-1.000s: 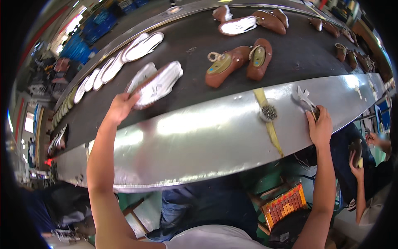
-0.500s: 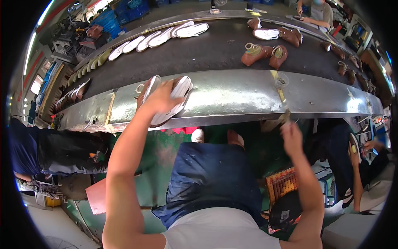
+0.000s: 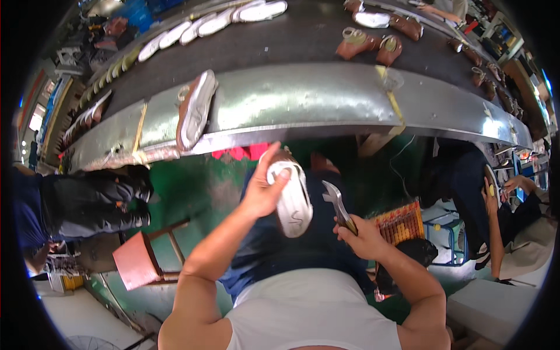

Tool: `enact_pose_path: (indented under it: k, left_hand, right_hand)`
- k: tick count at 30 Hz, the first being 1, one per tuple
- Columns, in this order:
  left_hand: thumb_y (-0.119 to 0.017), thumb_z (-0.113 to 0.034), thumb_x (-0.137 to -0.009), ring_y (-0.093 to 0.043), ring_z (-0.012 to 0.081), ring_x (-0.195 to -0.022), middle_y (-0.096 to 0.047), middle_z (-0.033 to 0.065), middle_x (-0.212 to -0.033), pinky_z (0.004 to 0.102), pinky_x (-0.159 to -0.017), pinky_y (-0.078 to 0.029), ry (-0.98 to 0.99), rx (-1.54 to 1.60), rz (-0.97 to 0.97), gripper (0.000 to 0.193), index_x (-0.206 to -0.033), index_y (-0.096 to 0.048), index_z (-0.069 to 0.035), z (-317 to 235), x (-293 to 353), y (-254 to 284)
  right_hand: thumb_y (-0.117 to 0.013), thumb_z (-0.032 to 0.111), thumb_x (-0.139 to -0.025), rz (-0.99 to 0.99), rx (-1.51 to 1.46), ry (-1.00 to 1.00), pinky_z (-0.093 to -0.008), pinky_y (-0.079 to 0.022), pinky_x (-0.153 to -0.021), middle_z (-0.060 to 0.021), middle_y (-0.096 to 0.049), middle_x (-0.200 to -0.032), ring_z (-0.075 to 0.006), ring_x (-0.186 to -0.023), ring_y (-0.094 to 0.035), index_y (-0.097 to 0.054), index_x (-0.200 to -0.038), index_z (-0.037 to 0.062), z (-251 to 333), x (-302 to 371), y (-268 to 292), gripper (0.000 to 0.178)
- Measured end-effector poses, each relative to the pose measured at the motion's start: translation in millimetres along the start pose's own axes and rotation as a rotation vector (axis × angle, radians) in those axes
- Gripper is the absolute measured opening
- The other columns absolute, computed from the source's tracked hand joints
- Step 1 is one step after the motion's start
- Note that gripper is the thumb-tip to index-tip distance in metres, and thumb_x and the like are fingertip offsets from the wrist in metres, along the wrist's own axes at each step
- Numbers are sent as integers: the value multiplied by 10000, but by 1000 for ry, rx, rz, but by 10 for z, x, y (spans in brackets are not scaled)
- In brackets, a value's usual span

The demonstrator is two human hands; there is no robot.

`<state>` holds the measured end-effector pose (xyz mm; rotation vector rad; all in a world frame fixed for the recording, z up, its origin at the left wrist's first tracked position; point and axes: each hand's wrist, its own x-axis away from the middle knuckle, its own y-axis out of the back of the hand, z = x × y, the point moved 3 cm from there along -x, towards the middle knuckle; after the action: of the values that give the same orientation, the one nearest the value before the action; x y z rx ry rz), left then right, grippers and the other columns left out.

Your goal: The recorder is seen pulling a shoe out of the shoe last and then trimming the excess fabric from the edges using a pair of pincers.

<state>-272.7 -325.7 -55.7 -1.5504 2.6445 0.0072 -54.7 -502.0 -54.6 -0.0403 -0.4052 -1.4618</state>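
Note:
My left hand (image 3: pixel 263 191) grips a brown shoe with a white sole (image 3: pixel 291 198), sole facing up, over my lap. My right hand (image 3: pixel 363 234) holds metal pliers (image 3: pixel 337 204) with the jaws pointing up, just right of the shoe. A second brown shoe with a white sole (image 3: pixel 195 108) lies on its side on the shiny metal edge (image 3: pixel 303 99) of the conveyor line, up and to the left of my hands.
The dark belt (image 3: pixel 280 41) carries several white soles (image 3: pixel 198 29) at the back left and brown shoes on lasts (image 3: pixel 367 44) at the back right. A red stool (image 3: pixel 143 256) stands at my left. Another person (image 3: pixel 513 210) sits at the right, one more at the left (image 3: pixel 76 198).
My left hand has brought one shoe from the conveyor edge down to my lap. My right hand now holds the pliers beside it. The view has tilted downward.

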Motion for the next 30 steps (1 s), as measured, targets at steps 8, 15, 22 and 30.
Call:
enact_pose_path:
  k: [8,15,22,30]
  left_hand:
    - [-399,-358,-1062,-387,225,-1351,-415,151,-1449,342,-1137,-277,262,50,341,669,-1568,-33,-118,445,354,-35]
    - [-428,-323,-1057,-430,222,-1308,-493,147,-1380,340,-1120,-303,191,48,278,588,-1544,-169,-118,590,408,-59]
    - [-499,-246,-1032,-548,173,-1142,-603,74,-1218,317,-1005,-428,200,-190,69,421,-1420,-417,-103,600,330,-134]
    - [-545,-119,-1005,-559,135,-1099,-608,51,-1199,283,-972,-451,278,315,14,363,-1364,-500,-96,1170,250,26]
  right_hand:
    - [-595,172,-938,278,72,-76,-325,-486,-723,-105,-631,-832,-162,-736,-588,-524,-1282,14,120,-63,-271,384]
    - [-589,176,-941,220,-190,-121,-318,-496,-728,-64,-652,-842,-152,-757,-603,-572,-1191,-12,-101,-258,-434,314]
    - [-572,184,-956,292,-195,-323,-280,-504,-622,-66,-654,-783,-127,-673,-621,-583,-1016,6,31,-451,-252,188]
    - [-624,167,-923,-126,338,167,-471,-511,-730,-254,-647,-884,-446,-822,-636,-598,-1069,-22,-632,-749,-586,240]
